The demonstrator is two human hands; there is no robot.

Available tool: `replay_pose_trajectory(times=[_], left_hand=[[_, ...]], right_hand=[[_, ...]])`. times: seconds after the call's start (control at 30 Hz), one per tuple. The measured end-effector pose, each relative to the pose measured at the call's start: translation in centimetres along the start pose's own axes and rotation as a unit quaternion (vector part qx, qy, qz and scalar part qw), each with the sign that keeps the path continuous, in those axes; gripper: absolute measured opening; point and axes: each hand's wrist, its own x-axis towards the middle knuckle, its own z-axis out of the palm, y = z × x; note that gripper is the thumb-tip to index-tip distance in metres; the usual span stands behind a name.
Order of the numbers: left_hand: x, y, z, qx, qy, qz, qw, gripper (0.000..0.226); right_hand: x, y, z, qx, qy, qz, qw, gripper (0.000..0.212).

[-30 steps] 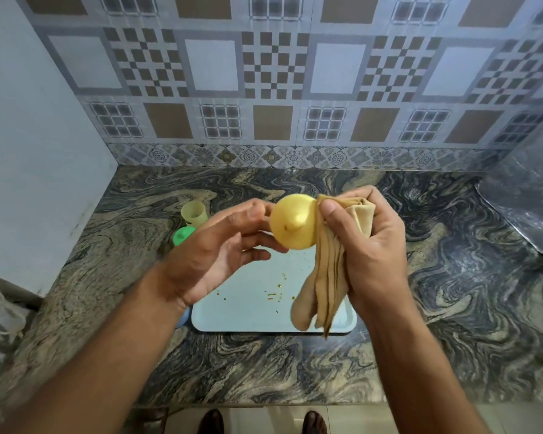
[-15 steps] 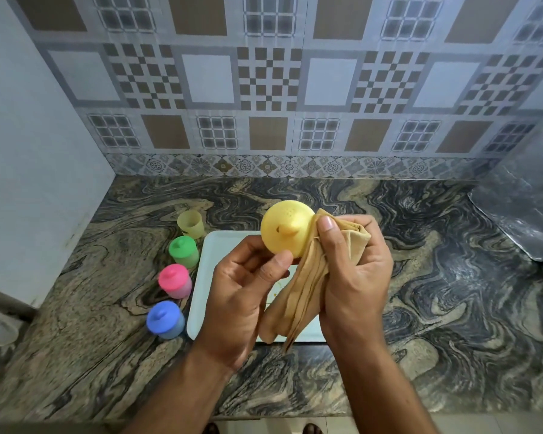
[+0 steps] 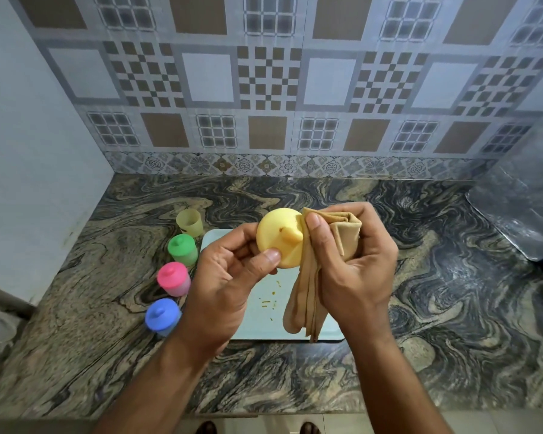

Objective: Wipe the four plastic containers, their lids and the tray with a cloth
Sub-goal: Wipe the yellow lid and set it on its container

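My left hand (image 3: 229,277) pinches a round yellow lid (image 3: 278,234) by its rim, knob facing me, above the pale tray (image 3: 264,311). My right hand (image 3: 355,261) grips a folded tan cloth (image 3: 308,296) and presses it against the lid's right edge with the thumb; the cloth's tail hangs over the tray. Yellow crumbs lie on the tray. Left of the tray stand an uncovered yellow container (image 3: 189,222), then a green-lidded container (image 3: 182,249), a pink-lidded container (image 3: 173,278) and a blue-lidded container (image 3: 163,316) in a row.
A marbled stone counter (image 3: 420,308) meets a tiled wall behind and a plain white wall on the left. A grey metallic sheet (image 3: 521,214) lies at the far right. My feet show below the counter's front edge.
My left hand shifted its grip from behind the lid to pinching its lower rim. The view tilted, bringing the green, pink and blue containers into sight.
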Motion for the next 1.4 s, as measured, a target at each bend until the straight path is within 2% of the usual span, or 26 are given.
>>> replay_pose_trajectory(times=[0.1,0.27,0.4,0.5,0.63,0.87,0.97,1.07,1.2,1.3,1.4], left_hand=[[0.4,0.2,-0.3,-0.003,0.006,-0.008,1.000,0.017],[0.4,0.3,0.9,-0.134,0.036,-0.053,0.989,0.020],[0.6,0.2,0.5,-0.075,0.044,-0.049,0.995,0.018],[0.9,0.5,-0.5,-0.001,0.004,-0.024,1.000,0.028],[1.2,1.1,-1.2,0.067,-0.067,-0.012,0.995,0.029],[2.6,2.5,-2.8,0.133,-0.191,-0.066,0.970,0.027],[3.3,2.9,-3.1,0.170,-0.241,-0.094,0.951,0.020],[3.4,2.8,-2.9,0.206,-0.250,-0.107,0.940,0.022],[3.2,2.8,-3.2,0.194,-0.221,-0.087,0.952,0.016],[2.9,2.6,-3.4,0.178,-0.198,-0.093,0.959,0.017],[2.9,2.2,-3.5,0.191,-0.200,-0.104,0.956,0.022]], right_hand=[[-0.2,0.2,0.1,0.009,0.005,0.007,1.000,0.011],[-1.1,0.5,0.5,-0.002,0.009,-0.009,1.000,0.013],[-1.0,0.8,0.3,-0.054,-0.001,-0.066,0.996,0.014],[-0.5,1.1,-0.2,-0.096,-0.019,-0.103,0.990,0.014],[0.2,0.6,-0.7,-0.105,-0.052,-0.126,0.985,0.011],[2.1,-0.2,-2.0,-0.116,-0.216,-0.131,0.960,0.012],[2.7,0.1,-1.9,-0.126,-0.253,-0.122,0.951,0.012],[2.8,0.7,-1.6,-0.103,-0.207,-0.079,0.970,0.013],[2.6,0.8,-2.4,-0.003,-0.115,0.001,0.993,0.015],[2.4,0.8,-3.2,-0.015,-0.115,0.008,0.993,0.014],[2.3,0.5,-3.2,-0.028,-0.149,-0.001,0.988,0.014]])
